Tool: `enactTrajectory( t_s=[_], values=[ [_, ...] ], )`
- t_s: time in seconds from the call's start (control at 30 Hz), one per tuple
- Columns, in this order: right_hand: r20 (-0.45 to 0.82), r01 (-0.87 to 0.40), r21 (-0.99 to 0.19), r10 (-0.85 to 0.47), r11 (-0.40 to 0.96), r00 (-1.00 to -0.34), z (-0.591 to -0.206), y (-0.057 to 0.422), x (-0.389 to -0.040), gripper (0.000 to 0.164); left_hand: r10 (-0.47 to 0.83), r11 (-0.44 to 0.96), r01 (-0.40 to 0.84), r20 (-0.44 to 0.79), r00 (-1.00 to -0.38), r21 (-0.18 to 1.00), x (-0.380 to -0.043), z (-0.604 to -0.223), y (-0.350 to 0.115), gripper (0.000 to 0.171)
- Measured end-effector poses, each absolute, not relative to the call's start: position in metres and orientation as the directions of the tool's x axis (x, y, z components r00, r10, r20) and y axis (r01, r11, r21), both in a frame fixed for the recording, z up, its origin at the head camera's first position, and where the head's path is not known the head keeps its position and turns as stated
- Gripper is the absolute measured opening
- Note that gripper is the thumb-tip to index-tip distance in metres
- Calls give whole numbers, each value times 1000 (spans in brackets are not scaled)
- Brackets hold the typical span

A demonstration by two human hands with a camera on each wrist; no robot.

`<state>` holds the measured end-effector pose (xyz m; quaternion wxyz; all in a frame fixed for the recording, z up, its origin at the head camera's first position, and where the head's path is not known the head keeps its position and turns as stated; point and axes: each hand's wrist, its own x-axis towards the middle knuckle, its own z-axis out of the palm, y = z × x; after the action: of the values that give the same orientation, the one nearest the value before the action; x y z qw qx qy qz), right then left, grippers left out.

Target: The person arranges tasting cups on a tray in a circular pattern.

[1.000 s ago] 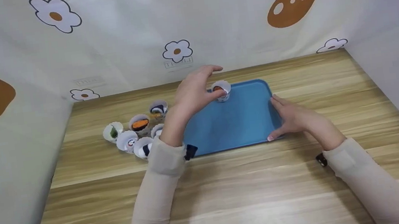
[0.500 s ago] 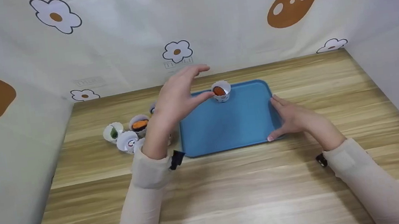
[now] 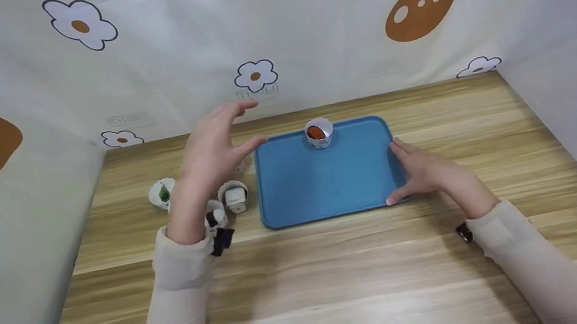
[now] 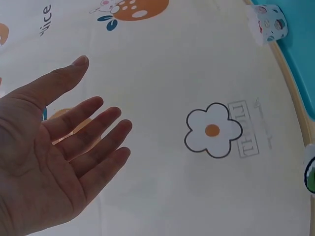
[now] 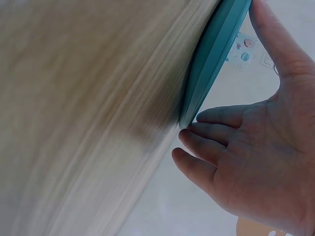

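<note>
1. Table (image 3: 369,278): the wood-grained surface bore everything below; clock positions were read from the tray's centre, head view.
2. Blue tray (image 3: 324,179): it lay flat, with one cup on it.
3. Hands: the right hand (image 3: 421,170), at 3 o'clock, touched the tray's edge with digits spread, not curled round it. The left hand (image 3: 207,152), between 9 and 10 o'clock, held nothing, thumb and fingers apart.
4. Cups: the orange-filled cup (image 3: 321,142) stood inside the tray at 12 o'clock; the white-filled cup (image 3: 234,199) and, farther out, the green-filled cup (image 3: 161,195) stood off it towards 9. The left arm hid others.
5. Hazards, as judged: the black piece (image 3: 222,241) at the left cuff, passing low, could have tipped a cup; a push from the right hand could have shifted the tray.
6. Views: only the left wrist view showed the bare palm; only the head view, the cups' contents.
</note>
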<state>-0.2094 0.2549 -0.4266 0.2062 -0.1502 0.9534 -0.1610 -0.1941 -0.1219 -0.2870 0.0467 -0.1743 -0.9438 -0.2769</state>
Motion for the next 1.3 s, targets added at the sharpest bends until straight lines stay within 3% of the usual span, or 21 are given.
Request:
enactTrajectory(
  t_s=[0.4, 1.0, 1.3],
  values=[
    [-343, -221, -381, -359, 898, -868, -426, 254, -209, 137, 192, 793, 259, 177, -965, 551, -192, -291, -173, 58],
    [-344, -206, -386, -348, 899, -872, -427, 255, -208, 138, 71, 681, 216, 230, -971, 699, -186, -325, -252, 53],
    [-337, -213, -390, -354, 896, -872, -427, 256, -208, 138, -81, 608, 87, 170, -982, 789, -191, -359, -292, 58]
  ],
)
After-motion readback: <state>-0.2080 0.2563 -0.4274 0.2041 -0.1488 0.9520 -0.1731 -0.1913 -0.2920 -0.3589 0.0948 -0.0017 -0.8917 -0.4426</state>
